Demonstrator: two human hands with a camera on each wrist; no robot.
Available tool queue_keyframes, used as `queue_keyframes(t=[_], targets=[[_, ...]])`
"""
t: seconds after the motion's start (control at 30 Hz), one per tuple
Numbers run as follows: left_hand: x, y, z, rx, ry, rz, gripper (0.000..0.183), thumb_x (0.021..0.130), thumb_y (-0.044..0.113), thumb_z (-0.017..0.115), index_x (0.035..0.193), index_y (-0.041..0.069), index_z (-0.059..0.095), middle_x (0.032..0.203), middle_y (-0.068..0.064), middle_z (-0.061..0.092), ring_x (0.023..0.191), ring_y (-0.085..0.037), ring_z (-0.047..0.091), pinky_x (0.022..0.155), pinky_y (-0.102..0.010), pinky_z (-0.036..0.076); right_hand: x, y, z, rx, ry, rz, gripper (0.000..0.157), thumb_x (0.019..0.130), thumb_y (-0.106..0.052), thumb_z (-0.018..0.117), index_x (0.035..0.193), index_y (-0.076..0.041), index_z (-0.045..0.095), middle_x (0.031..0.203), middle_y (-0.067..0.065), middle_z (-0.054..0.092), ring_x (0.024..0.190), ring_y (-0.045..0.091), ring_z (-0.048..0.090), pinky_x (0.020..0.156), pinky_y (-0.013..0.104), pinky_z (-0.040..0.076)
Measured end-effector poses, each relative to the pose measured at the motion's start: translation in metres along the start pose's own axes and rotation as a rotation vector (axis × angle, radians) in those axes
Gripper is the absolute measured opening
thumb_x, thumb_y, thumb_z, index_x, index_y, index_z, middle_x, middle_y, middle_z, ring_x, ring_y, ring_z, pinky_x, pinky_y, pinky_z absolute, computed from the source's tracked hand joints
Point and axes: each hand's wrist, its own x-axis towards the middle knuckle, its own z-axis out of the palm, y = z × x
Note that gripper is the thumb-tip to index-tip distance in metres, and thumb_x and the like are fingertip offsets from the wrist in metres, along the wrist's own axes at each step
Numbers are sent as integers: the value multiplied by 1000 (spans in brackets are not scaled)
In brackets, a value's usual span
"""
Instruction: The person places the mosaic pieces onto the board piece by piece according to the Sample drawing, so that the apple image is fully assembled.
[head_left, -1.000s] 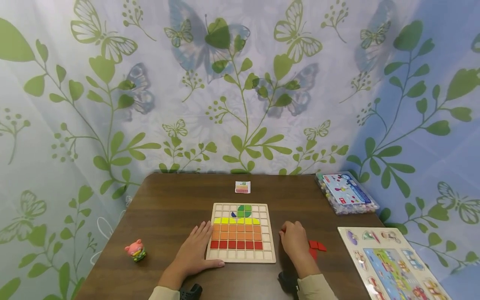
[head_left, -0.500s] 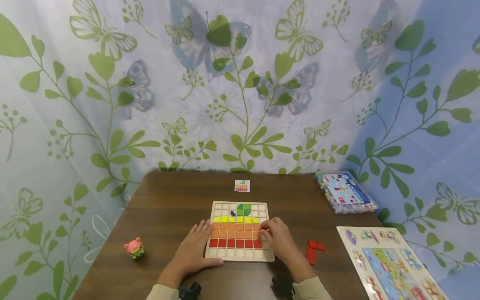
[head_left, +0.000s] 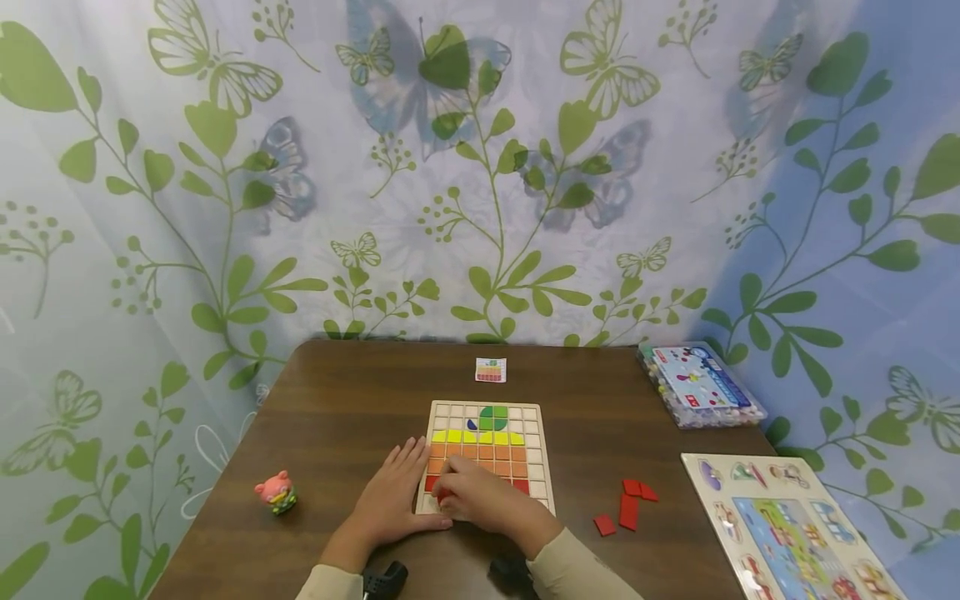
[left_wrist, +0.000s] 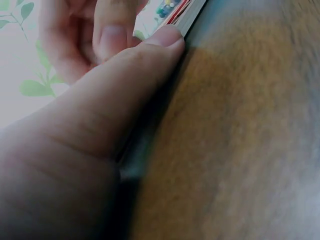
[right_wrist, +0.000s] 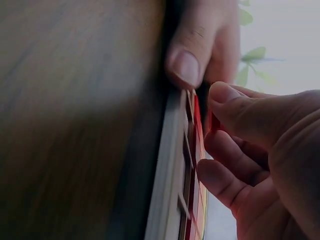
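A wooden grid board (head_left: 535, 457) lies flat on the table, set with blue, green, yellow, orange and red tiles. My left hand (head_left: 396, 492) rests along its left side with fingers extended, the thumb at the near corner. Over the board's near left part, my right hand (head_left: 480, 497) pinches a small red tile (right_wrist: 214, 121) between thumb and fingers. That tile is close above the bottom row in the right wrist view. The right hand hides part of the red row. Several loose red tiles (head_left: 628, 510) lie on the table to the right of the board.
A small printed picture card (head_left: 491, 370) lies behind the board. A pink-headed toy figure (head_left: 277, 492) stands at left. Toward the right are a box of beads (head_left: 701, 383) and a wooden picture puzzle (head_left: 795, 525). A leaf-patterned curtain (head_left: 420, 208) hangs behind the table.
My right hand has moved left from the table beside the board, past its right edge, to the near left corner with the red tile. My left hand has stayed in place on the board.
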Motion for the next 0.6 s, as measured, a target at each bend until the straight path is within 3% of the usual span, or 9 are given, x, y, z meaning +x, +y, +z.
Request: queue_keyframes(t=[0.2, 0.6], targets=[[-1, -6, 6, -12, 46, 29, 127, 79, 91, 59, 160, -4, 38, 167, -20, 32, 154, -37, 27, 124, -54, 20, 14, -3, 7, -112, -31, -95, 9, 97, -13, 78, 106, -16, 80, 104, -4, 56, 95, 6, 51, 85, 13, 42], [-2, -4, 1, 4, 55, 61, 124, 82, 88, 59, 159, -7, 39, 165, -23, 34, 153, -39, 30, 122, -57, 25, 18, -8, 9, -146, -31, -171, 13, 99, -9, 75, 104, -15, 85, 105, -4, 60, 98, 6, 54, 89, 10, 41]])
